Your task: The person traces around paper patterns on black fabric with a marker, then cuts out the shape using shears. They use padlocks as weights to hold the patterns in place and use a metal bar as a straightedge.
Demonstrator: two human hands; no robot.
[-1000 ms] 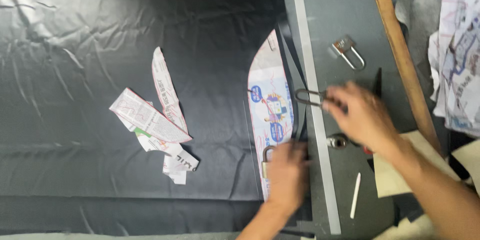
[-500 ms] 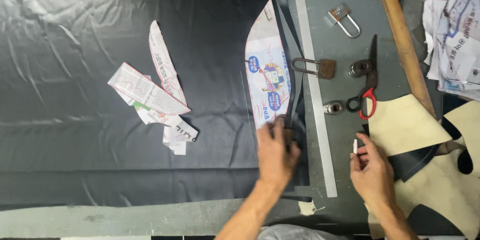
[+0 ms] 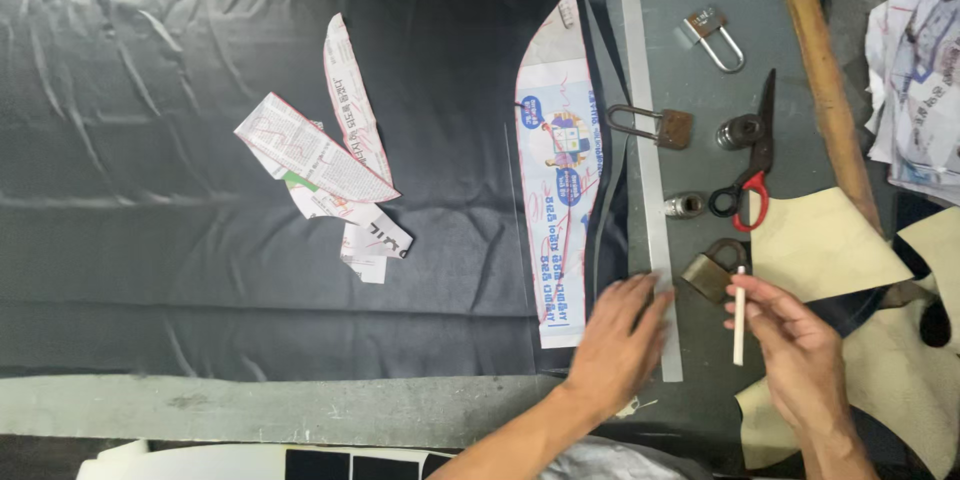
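My left hand [image 3: 620, 335] rests flat, fingers spread, on the dark fabric [image 3: 150, 140] beside the lower end of a curved printed paper pattern [image 3: 556, 180]. A long metal ruler [image 3: 650, 160] lies just right of that pattern, its lower end by my fingers. My right hand [image 3: 790, 345] pinches a thin white chalk stick [image 3: 739, 315], held upright above the grey table. A brass padlock [image 3: 708, 272] sits right beside the chalk's top.
A second padlock [image 3: 655, 125] lies across the ruler, a silver padlock [image 3: 712, 35] farther up. Red-handled scissors [image 3: 752, 165], two small metal weights [image 3: 738, 130], a wooden stick [image 3: 820, 70], tan cut pieces [image 3: 830, 245] and loose paper pattern pieces [image 3: 320, 160] lie around.
My right hand has lifted the white chalk off the table and moved it up toward the brass padlock. My left hand has slid right, off the pattern's lower end.
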